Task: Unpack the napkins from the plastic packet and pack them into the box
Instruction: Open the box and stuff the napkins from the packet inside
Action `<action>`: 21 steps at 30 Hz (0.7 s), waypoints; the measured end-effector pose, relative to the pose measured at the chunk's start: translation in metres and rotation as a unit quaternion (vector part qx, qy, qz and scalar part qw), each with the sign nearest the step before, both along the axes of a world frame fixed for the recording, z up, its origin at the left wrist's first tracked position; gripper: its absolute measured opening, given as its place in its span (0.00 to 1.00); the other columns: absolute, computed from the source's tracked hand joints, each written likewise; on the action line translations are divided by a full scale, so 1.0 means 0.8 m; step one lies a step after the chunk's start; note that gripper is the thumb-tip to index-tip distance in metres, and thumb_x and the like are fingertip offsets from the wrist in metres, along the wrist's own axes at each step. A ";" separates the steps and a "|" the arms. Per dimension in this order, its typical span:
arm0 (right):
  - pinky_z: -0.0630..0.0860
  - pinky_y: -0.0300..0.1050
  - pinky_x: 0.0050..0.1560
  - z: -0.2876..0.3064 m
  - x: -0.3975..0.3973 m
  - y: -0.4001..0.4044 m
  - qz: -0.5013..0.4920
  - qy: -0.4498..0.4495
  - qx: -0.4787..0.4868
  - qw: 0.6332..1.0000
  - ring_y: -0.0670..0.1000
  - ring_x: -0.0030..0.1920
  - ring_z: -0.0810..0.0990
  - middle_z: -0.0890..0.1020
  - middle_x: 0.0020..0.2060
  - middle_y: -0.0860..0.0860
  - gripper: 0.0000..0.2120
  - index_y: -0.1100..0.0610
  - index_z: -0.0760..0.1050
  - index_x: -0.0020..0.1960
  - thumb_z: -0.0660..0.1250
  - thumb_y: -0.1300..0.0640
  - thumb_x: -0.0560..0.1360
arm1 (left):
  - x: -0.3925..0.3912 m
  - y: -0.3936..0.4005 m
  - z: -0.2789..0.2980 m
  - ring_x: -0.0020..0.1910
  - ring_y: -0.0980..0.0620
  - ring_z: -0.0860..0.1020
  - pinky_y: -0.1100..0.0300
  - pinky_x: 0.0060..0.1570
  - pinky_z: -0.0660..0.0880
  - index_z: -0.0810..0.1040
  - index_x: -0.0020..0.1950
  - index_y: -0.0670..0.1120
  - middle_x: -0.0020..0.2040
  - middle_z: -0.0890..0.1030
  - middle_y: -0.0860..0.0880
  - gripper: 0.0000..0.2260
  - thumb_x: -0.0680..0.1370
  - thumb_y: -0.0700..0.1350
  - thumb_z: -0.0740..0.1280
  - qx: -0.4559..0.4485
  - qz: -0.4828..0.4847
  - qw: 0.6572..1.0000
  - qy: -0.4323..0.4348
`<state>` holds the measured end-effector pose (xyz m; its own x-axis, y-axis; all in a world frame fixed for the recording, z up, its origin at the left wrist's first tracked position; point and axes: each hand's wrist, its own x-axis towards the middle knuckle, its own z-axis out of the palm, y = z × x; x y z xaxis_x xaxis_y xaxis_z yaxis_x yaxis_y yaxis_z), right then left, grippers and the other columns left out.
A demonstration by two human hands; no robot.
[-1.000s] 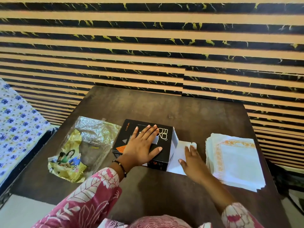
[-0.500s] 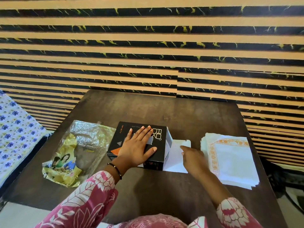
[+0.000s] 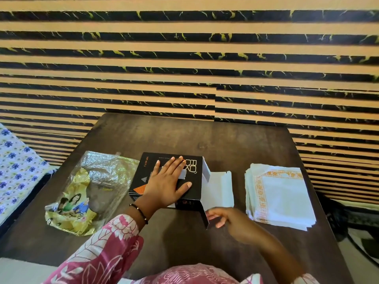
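Note:
A black box [image 3: 190,167] lies on its side in the middle of the dark table, its open end facing right. Its white main flap [image 3: 220,187] lies flat on the table. My left hand [image 3: 168,183] presses flat on top of the box, fingers spread. My right hand [image 3: 227,221] is at the box's near side flap [image 3: 205,217], fingertips touching it. A stack of white napkins [image 3: 281,193] with an orange border sits to the right. The empty plastic packet [image 3: 90,187] lies to the left of the box.
The dark wooden table [image 3: 184,136] ends against a striped wall [image 3: 184,68]. A blue-flowered cloth [image 3: 16,169] lies off the table's left edge. Dark cables [image 3: 352,230] lie on the floor to the right.
My right hand has drawn back from the white flap toward me and now touches the near side flap, which stands out from the box. My left hand stays on the box.

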<state>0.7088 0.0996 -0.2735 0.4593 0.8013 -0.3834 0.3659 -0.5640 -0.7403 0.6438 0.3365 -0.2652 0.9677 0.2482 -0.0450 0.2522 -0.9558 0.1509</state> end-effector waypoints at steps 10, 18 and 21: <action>0.77 0.42 0.48 -0.026 -0.016 0.029 -0.078 0.019 0.065 0.995 0.50 0.47 0.81 0.81 0.51 0.50 0.21 0.45 0.76 0.51 0.56 0.69 0.75 | -0.002 -0.031 0.003 0.74 0.45 0.32 0.33 0.67 0.32 0.40 0.75 0.43 0.77 0.38 0.45 0.59 0.56 0.81 0.48 0.019 -0.030 0.997 0.064; 0.76 0.48 0.56 -0.010 0.027 0.064 -0.216 0.155 0.092 0.960 0.54 0.52 0.78 0.77 0.54 0.50 0.14 0.51 0.74 0.52 0.55 0.66 0.79 | -0.002 -0.028 0.003 0.75 0.46 0.35 0.32 0.69 0.36 0.39 0.75 0.44 0.77 0.38 0.46 0.57 0.58 0.80 0.48 0.014 -0.032 0.997 0.064; 0.75 0.46 0.54 -0.005 0.047 0.080 -0.249 0.182 0.067 0.949 0.52 0.55 0.78 0.75 0.60 0.49 0.15 0.53 0.67 0.66 0.56 0.60 0.80 | -0.002 -0.027 0.002 0.75 0.47 0.35 0.32 0.69 0.35 0.38 0.75 0.45 0.77 0.38 0.47 0.57 0.59 0.80 0.50 0.008 -0.032 0.997 0.063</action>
<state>0.7461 0.1636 -0.2774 0.6499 0.5731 -0.4993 -0.2149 -0.4915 -0.8439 0.6420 0.3148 -0.2636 0.9685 0.1869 -0.1646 0.2058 -0.9727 0.1069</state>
